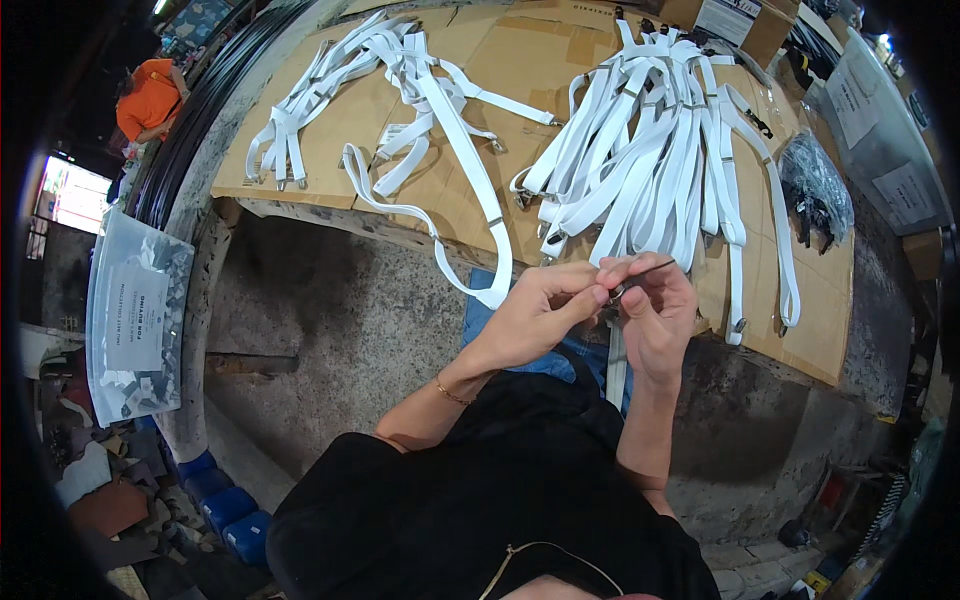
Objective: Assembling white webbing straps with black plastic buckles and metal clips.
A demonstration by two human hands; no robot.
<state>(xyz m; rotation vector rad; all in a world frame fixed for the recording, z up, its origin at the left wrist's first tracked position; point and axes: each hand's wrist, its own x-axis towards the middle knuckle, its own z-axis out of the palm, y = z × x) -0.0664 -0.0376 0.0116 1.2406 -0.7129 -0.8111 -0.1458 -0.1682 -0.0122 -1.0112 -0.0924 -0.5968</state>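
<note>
My left hand (540, 315) and my right hand (658, 318) meet in front of the table edge, fingers closed. Between them they pinch a small dark metal clip (617, 296), mostly covered by the fingertips. A thin dark piece (657, 267) sticks out above the right fingers; its kind is unclear. Below the hands hangs a pale strap (615, 370). Another white elastic strap (470, 175) runs off the table and loops behind my left wrist. Just beyond my hands lies a thick bunch of white suspenders (650, 150) with metal clips at their ends.
Cardboard (530, 70) covers the table, bearing a second suspender pile (370, 60) at left. A plastic bag of black parts (815, 185) sits at right beside a clear bin (885, 130). Another clear bin (140, 320) stands left. A person in orange (150, 98) is far left.
</note>
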